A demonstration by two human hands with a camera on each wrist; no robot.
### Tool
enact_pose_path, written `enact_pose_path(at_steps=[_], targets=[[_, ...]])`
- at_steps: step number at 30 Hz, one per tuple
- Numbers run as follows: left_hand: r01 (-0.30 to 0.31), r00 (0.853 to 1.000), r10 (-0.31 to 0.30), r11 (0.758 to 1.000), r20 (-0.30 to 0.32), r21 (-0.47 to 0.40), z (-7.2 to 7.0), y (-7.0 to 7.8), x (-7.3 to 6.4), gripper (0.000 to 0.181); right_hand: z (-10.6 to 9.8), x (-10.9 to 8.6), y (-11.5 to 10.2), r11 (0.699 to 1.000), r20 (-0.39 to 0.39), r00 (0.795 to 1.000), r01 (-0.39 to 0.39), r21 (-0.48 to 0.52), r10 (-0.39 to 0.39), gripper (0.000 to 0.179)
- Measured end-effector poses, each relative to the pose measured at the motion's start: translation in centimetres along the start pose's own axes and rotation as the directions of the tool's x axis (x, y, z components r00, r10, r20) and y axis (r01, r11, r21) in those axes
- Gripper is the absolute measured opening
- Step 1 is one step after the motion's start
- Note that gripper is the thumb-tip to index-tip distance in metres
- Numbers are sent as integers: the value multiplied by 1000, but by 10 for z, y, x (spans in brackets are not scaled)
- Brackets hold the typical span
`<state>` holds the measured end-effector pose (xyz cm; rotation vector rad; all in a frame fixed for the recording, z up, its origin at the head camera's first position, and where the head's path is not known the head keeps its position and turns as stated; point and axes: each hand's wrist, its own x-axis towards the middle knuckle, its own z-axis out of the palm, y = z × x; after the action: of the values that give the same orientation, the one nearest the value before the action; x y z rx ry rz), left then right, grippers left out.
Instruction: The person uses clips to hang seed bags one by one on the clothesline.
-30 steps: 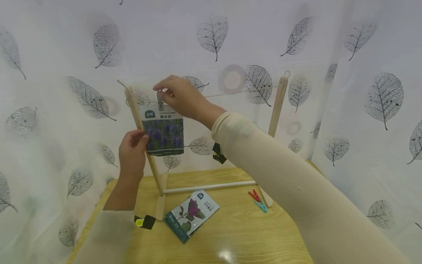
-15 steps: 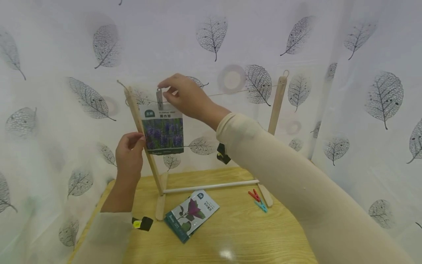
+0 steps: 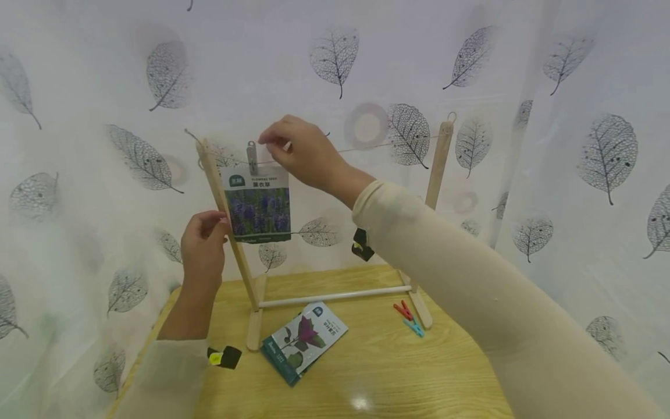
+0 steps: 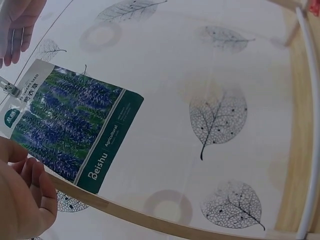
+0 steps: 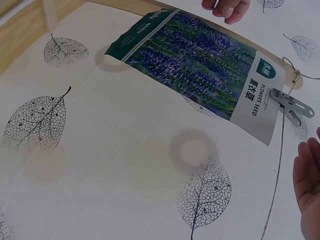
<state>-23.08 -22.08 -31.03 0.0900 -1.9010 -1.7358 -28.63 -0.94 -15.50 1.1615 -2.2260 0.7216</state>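
A lavender seed packet (image 3: pixel 259 209) hangs from the string (image 3: pixel 366 146), held at its top by a grey clothespin (image 3: pixel 252 157). My right hand (image 3: pixel 309 152) is just right of that clothespin, fingers bent loosely and apart from it. In the right wrist view the clothespin (image 5: pixel 291 103) bites the packet's top edge over the string, and the fingers (image 5: pixel 306 165) have nothing between them. My left hand (image 3: pixel 204 241) is beside the packet's left edge, at the wooden post, its fingers loosely bent. The left wrist view shows these fingers (image 4: pixel 35 187) close to the packet's edge (image 4: pixel 75 120).
The wooden frame has a left post (image 3: pixel 242 265), a right post (image 3: pixel 439 169) and a white crossbar (image 3: pixel 335 296). On the table (image 3: pixel 398 372) lie more seed packets (image 3: pixel 305 342), a red clothespin (image 3: pixel 403 310) and a blue clothespin (image 3: pixel 414 327). A leaf-print curtain (image 3: pixel 335 58) stands behind.
My right hand has let go of the grey clothespin and drawn right. My left hand has shifted slightly left, off the packet's edge. The packet stays hanging.
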Motion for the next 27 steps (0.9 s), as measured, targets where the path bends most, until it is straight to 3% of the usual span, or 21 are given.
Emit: enact_pose_path(at_steps=[6,16,27], targets=[[9,1000,-9,1000,17,-17,-1,1,-4,19,-3,-4,0,1000,4,1000,15,25,-16,22],[14,998,-18,998,68,60,0,4,-11,24,-3,-16,2,998,11,998,55,3,-55,20],[22,994,-26,999,111,43,1,3,-15,25,-4,-31,7,998,20,998,62,32,-63,19]])
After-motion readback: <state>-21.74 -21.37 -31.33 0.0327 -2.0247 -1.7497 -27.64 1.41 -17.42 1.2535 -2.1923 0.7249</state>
